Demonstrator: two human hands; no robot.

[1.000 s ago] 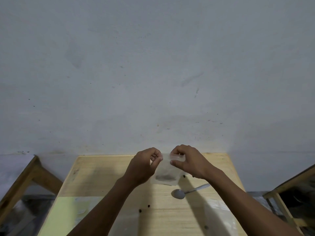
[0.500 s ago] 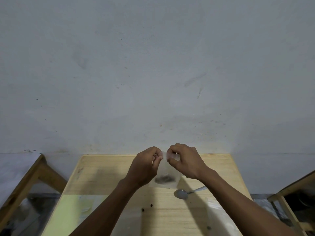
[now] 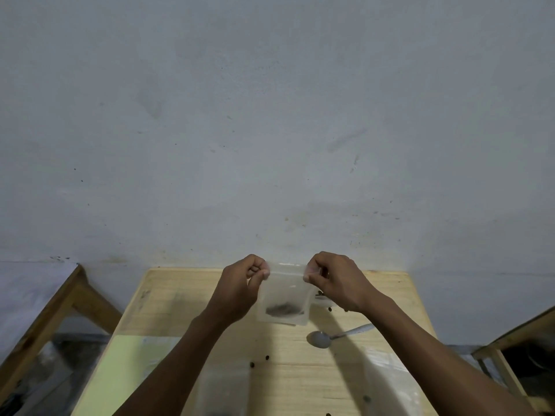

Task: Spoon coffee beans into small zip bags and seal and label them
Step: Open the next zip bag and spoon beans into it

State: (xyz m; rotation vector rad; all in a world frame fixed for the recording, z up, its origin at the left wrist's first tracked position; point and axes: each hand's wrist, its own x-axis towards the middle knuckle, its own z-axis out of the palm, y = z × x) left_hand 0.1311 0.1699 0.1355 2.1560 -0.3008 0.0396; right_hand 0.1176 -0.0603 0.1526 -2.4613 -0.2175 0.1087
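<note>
A small clear zip bag (image 3: 284,295) hangs upright above the wooden table (image 3: 300,379), with a dark heap of coffee beans (image 3: 282,309) at its bottom. My left hand (image 3: 240,288) pinches the bag's top left corner. Pinching the top right corner is my right hand (image 3: 333,280), so the zip strip is stretched between the two. A metal spoon (image 3: 322,338) lies on the table just below the bag, bowl to the left. Loose beans (image 3: 252,364) are scattered on the wood.
A pale green sheet (image 3: 120,373) covers the table's near left part, and clear plastic bags (image 3: 223,391) lie near the front edge. Wooden frames stand at the left (image 3: 45,325) and right (image 3: 504,352). A grey wall (image 3: 270,130) rises right behind the table.
My hands were close together at the bag's top half a second ago; they have now drawn apart to the two top corners, stretching the zip strip. The bag stays lifted.
</note>
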